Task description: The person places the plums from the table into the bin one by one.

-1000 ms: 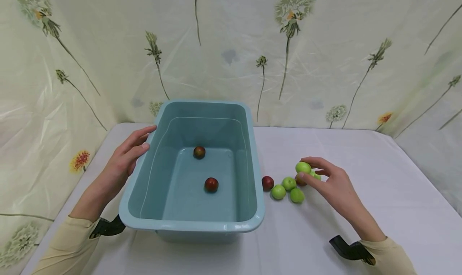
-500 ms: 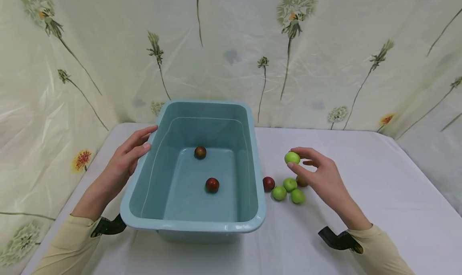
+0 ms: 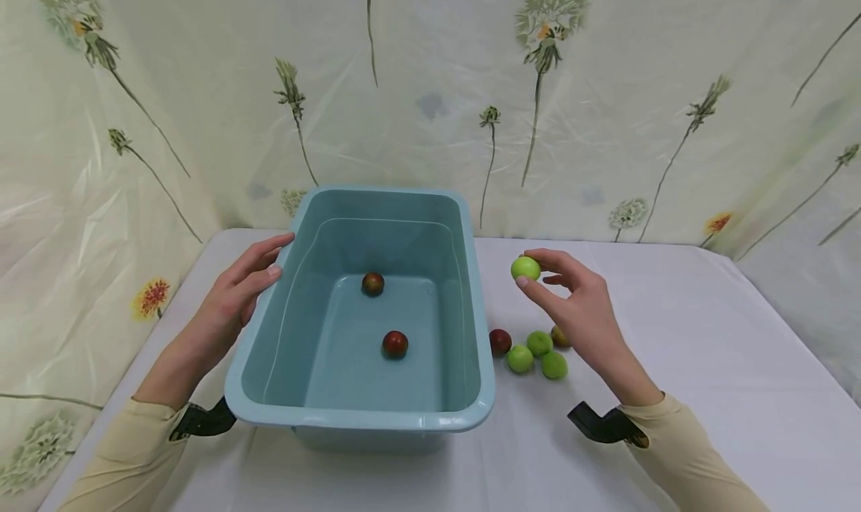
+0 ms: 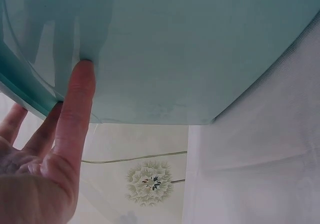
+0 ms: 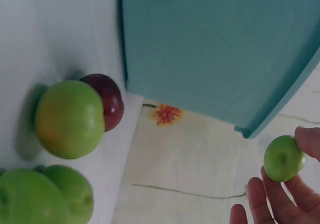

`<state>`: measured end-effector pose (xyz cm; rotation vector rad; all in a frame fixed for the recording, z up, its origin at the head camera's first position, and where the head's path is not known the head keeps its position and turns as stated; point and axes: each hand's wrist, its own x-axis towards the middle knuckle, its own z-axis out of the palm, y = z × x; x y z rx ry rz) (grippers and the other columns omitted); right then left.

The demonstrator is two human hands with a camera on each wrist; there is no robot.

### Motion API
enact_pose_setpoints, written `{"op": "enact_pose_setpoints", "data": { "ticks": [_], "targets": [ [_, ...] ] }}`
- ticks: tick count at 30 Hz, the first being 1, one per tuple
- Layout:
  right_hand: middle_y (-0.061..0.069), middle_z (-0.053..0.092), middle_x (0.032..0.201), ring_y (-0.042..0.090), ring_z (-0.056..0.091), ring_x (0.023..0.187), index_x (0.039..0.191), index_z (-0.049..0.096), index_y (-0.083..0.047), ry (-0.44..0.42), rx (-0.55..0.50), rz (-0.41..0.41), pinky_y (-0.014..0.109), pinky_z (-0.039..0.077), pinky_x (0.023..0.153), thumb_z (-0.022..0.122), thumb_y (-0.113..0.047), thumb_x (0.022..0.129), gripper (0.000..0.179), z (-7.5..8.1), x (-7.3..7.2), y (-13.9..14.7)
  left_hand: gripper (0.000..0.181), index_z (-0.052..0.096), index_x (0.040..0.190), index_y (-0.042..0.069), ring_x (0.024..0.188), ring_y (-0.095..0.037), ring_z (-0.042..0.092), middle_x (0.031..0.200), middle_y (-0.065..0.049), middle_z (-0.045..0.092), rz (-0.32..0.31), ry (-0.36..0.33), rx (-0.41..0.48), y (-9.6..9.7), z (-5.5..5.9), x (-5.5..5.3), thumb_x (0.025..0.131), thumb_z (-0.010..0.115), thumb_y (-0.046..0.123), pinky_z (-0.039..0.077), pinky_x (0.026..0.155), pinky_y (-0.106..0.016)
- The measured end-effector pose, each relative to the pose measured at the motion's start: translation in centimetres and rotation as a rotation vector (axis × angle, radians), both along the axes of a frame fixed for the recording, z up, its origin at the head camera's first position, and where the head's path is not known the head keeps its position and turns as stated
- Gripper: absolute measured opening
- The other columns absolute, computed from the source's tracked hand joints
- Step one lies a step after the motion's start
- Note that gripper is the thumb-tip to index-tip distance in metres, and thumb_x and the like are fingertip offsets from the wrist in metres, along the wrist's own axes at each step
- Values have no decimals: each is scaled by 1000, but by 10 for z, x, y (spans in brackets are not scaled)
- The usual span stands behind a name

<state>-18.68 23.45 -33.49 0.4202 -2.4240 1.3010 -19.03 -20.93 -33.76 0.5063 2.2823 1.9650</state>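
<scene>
My right hand [image 3: 576, 295] pinches a green plum [image 3: 525, 268] between thumb and fingertips, raised above the table just right of a blue plastic basin [image 3: 358, 420]. In the right wrist view the green plum [image 5: 283, 158] shows beside the basin's rim. My left hand [image 3: 225, 299] rests against the basin's left side; the left wrist view shows straight fingers [image 4: 76, 103] touching the outer wall and rim. Inside the basin lie two dark red plums, one farther back [image 3: 373, 284] and one nearer [image 3: 394, 344].
Right of the basin, a dark red plum [image 3: 500, 342], several green plums [image 3: 520, 359] and a partly hidden brownish-yellow one [image 3: 560, 337] sit clustered on the white tablecloth [image 3: 699, 332]. A flower-printed curtain [image 3: 417, 123] hangs behind and at the sides.
My right hand has lifted the green plum away from the cluster and moved it left and upward in the head view, toward the basin. My left hand and the basin stay in place.
</scene>
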Motion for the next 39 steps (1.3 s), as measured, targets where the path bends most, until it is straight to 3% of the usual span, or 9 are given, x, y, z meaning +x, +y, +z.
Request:
{"op": "enact_pose_setpoints", "data": {
  "ticks": [4, 14, 18, 25, 36, 39],
  "targets": [
    [-2, 65, 116, 12, 54, 106, 126, 64, -13, 59, -34, 18, 27, 43, 89, 71, -17, 93, 35, 6, -2, -10, 47, 36, 152, 28, 114, -21, 56, 151, -9, 32, 2, -1, -2, 0, 0, 0, 105, 42, 34, 55, 81, -35],
    [16, 65, 118, 17, 55, 104, 123, 61, 6, 115, -112, 85, 34, 43, 91, 67, 0, 91, 33, 39, 11, -43, 48, 35, 152, 29, 119, -23, 52, 152, -8, 31, 1, 2, -8, 0, 1, 0, 105, 42, 35, 53, 84, -34],
    [16, 64, 119, 16, 56, 106, 123, 61, 7, 135, -122, 111, 35, 42, 91, 67, 2, 91, 33, 44, 10, -50, 48, 35, 152, 28, 119, -23, 52, 153, -9, 31, 0, 2, -7, 0, 1, 1, 105, 42, 35, 53, 84, -33],
    [14, 65, 119, 17, 56, 110, 123, 62, 5, 157, -154, 182, 45, 41, 94, 68, 2, 90, 34, 51, 7, -60, 48, 35, 152, 28, 117, -22, 54, 153, -9, 30, -2, 1, -8, 0, 1, 1, 105, 41, 35, 54, 83, -34],
    [11, 65, 117, 16, 56, 108, 122, 63, 2, 154, -58, 243, 37, 40, 95, 70, 1, 89, 34, 66, 6, -78, 48, 35, 152, 29, 118, -23, 54, 153, -8, 31, 6, 3, -20, 0, 1, 1, 105, 41, 36, 54, 83, -35],
    [7, 65, 117, 15, 55, 109, 123, 64, -2, 154, -28, 258, 38, 40, 96, 71, -3, 89, 35, 64, -2, -79, 48, 35, 152, 29, 117, -22, 54, 153, -9, 31, 5, 1, -16, 0, 1, 0, 105, 41, 36, 54, 82, -35]
  ]
}}
